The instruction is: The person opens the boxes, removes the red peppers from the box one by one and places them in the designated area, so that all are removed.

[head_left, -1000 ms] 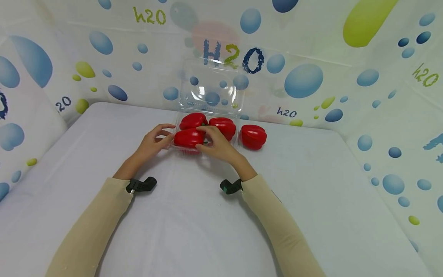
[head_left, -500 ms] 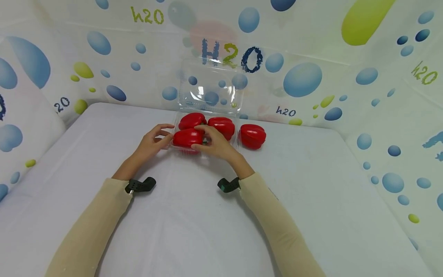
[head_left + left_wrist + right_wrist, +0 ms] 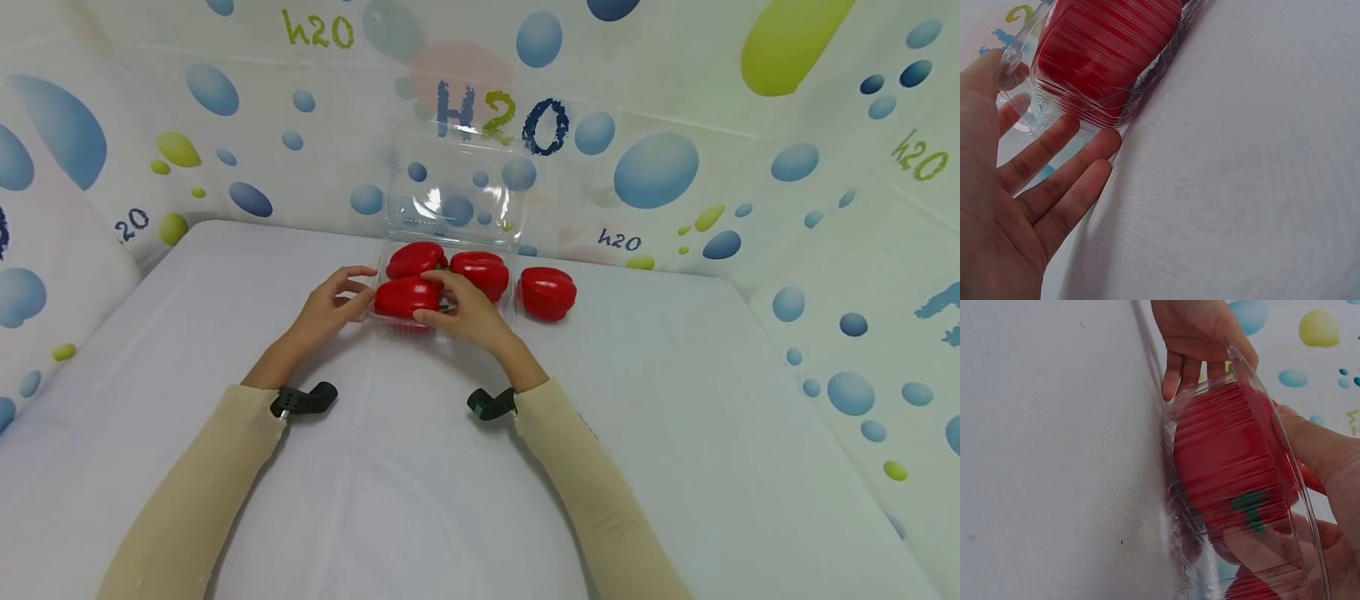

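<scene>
A clear plastic clamshell container (image 3: 513, 310) holds three red bell peppers. My right hand (image 3: 474, 317) holds the front-left bell pepper (image 3: 403, 297) by its stem end, thumb in front and fingers behind. Through the ribbed wall in the right wrist view, its green stem (image 3: 1250, 509) shows. At the container's left end my left hand (image 3: 327, 302) grips the rim between thumb and forefinger; its other fingers (image 3: 1088, 187) lie spread against the end wall. Behind sit a back-left bell pepper (image 3: 415, 259) and a back-right bell pepper (image 3: 483, 273), partly covered by my right hand.
The clear lid (image 3: 450, 187) stands raised at the back, close to the printed backdrop (image 3: 300, 183). Just right of the container lies another red bell pepper (image 3: 547, 293) on the white tablecloth (image 3: 405, 467).
My right hand and forearm have shifted slightly to the left, still on the front-left bell pepper. The left hand stays at the container's end.
</scene>
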`<action>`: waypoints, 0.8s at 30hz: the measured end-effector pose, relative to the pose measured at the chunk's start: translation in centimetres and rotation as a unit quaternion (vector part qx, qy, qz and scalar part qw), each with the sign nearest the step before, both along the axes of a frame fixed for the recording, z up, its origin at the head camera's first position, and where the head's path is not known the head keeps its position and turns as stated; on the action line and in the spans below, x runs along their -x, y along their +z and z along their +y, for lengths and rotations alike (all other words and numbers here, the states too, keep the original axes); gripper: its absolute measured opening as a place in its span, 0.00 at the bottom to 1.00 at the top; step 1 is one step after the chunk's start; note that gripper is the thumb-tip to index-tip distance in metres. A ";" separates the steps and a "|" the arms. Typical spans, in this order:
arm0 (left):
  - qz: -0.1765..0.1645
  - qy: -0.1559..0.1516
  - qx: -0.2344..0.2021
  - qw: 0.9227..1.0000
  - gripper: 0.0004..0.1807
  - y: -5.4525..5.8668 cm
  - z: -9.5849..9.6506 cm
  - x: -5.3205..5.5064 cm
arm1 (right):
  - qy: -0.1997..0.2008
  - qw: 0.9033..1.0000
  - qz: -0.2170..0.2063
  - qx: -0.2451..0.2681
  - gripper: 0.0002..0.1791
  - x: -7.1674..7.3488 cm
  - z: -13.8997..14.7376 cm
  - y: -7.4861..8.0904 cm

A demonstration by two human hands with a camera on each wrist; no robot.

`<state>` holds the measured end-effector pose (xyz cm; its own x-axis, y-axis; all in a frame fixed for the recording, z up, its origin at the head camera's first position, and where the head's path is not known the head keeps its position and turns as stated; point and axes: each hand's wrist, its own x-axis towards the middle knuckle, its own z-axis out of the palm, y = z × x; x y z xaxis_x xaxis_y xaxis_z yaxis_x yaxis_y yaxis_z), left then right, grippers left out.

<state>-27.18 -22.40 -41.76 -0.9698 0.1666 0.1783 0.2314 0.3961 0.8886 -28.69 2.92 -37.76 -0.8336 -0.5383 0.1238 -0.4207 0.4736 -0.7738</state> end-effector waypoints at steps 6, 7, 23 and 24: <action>0.006 -0.003 -0.002 1.000 0.25 -0.1 -0.1 0.0 | -0.005 1.000 0.002 0.004 0.36 -0.1 0.0 0.0; 0.006 -0.004 -0.004 1.000 0.25 -0.1 -0.1 0.0 | -0.005 1.000 0.002 0.004 0.36 -0.1 0.0 0.0; 0.000 -0.003 -0.002 1.000 0.26 0.0 0.0 0.0 | -0.007 1.000 0.001 0.022 0.35 -0.3 0.2 0.0; 0.001 -0.003 -0.003 1.000 0.26 -0.1 0.0 0.0 | -0.008 1.000 0.000 0.024 0.35 -0.2 0.2 0.0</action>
<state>-27.17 -22.36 -41.82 -0.9686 0.1708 0.1809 0.2351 0.3902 0.8902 -28.46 3.12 -37.78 -0.8421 -0.5182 0.1492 -0.4133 0.4424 -0.7959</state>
